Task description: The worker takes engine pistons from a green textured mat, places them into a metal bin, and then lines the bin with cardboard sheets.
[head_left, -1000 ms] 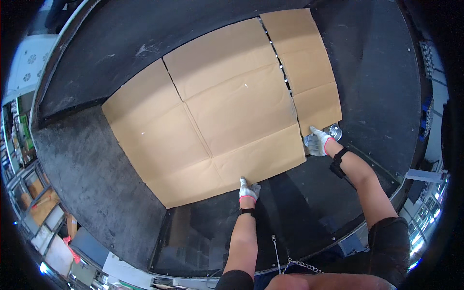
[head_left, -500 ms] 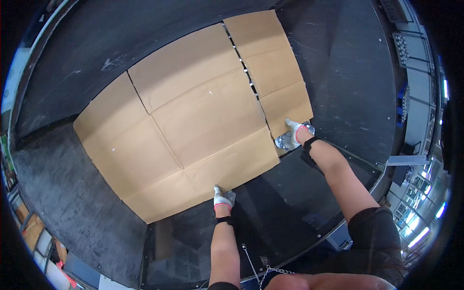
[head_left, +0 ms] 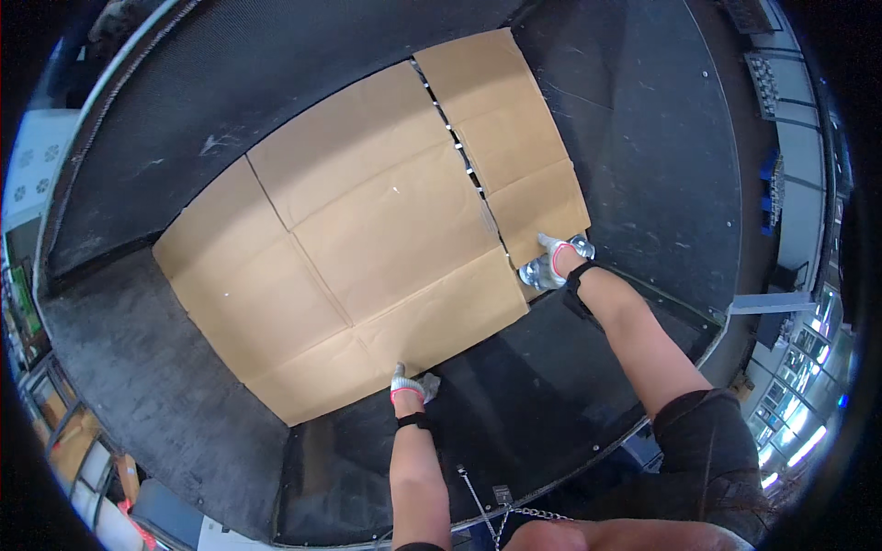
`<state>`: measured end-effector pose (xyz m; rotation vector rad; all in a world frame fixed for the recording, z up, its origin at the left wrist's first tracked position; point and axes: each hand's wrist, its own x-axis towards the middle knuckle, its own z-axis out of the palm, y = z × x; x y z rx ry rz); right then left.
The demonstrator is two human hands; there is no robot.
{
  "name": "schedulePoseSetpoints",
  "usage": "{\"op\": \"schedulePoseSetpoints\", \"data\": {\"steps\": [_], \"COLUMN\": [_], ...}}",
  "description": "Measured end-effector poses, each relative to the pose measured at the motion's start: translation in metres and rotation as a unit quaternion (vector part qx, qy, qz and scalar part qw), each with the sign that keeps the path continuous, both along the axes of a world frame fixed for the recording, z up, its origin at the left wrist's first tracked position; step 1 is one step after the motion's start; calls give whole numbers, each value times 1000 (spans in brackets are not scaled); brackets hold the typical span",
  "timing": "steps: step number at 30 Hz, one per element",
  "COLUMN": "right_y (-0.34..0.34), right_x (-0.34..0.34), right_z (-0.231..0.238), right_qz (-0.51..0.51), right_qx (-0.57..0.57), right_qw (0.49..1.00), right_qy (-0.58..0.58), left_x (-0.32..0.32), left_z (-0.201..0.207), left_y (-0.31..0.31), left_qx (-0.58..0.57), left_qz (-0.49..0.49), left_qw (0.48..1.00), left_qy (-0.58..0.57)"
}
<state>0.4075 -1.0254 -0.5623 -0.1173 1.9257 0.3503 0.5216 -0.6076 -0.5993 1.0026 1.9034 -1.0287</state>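
A large creased sheet of brown cardboard (head_left: pixel 390 197) lies inside a black-walled bin, beside a narrower cardboard strip (head_left: pixel 505 115) on the right. My gloved left hand (head_left: pixel 411 387) is at the near edge of the large sheet, its thumb on the cardboard and its fingers apart over the dark panel. At the strip's near end, my gloved right hand (head_left: pixel 554 260) has its thumb on top and its other fingers curled out of sight at the edge. Shiny, clear-looking rounded pieces (head_left: pixel 536 275) show around the right hand; their kind is unclear.
Dark walls (head_left: pixel 657 138) rise around the cardboard, with a black near panel (head_left: pixel 469 432) before me. Small white bits show in the gap between the cardboard pieces. A metal chain (head_left: pixel 542 514) hangs at the near rim. Racks (head_left: pixel 69 422) stand outside at left.
My left hand has shifted slightly left along the cardboard edge, its fingers now farther from the thumb. My right hand remains at the strip's end. The view has shifted slightly.
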Motion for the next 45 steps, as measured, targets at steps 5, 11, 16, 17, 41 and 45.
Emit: {"op": "schedulePoseSetpoints", "data": {"steps": [5,11,16,17,41,45], "right_y": [17,146,268,289,464,464], "right_x": [-70,18,15,24,94,94], "right_z": [-47,106,192,218,333,342], "right_qz": [387,718,631,693,839,837], "right_qx": [-144,4,-138,-123,-370,-387], "right_qw": [908,593,472,422,-31,-45], "right_qy": [-70,-364,-600,-571,-397,-385], "left_x": [28,62,55,63,-305,-270], "left_z": [62,226,400,433,478,464], "left_y": [-83,-150,-146,-132,401,480], "left_qx": [-78,-269,-529,-452,472,523], "left_qz": [-10,-4,-334,-657,-281,-299], "left_qw": [996,928,688,462,698,652], "left_qy": [-40,-258,-368,-388,-460,-461]}}
